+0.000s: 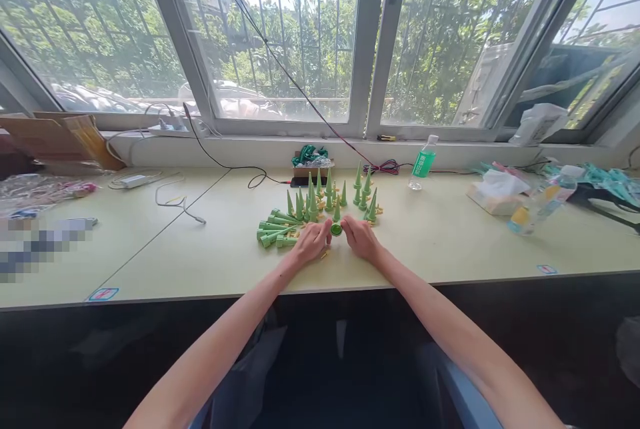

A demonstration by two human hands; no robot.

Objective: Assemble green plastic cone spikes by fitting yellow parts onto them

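Between my two hands is a green plastic watering spike (pixel 337 230), its round open end turned toward me. My left hand (pixel 313 240) is closed at its left side, and the fingers of my right hand (pixel 359 236) are closed at its right side. The fingertips partly cover it. Left of my left hand lie several green spikes (pixel 273 237) on their sides, fanned out. More spikes (pixel 313 201) stand point up behind my hands, with small yellow fittings among them. Another upright group (pixel 371 209) is behind my right hand. A small yellow piece (pixel 325 254) lies near my left hand.
A small box with green and clear plastic (pixel 313 161) stands by the window, a dark phone (pixel 306 182) before it. Farther right are a bottle with a green label (pixel 423 164) and a tissue box (pixel 495 196). A white cable (pixel 186 208) lies left. The table's front edge is close.
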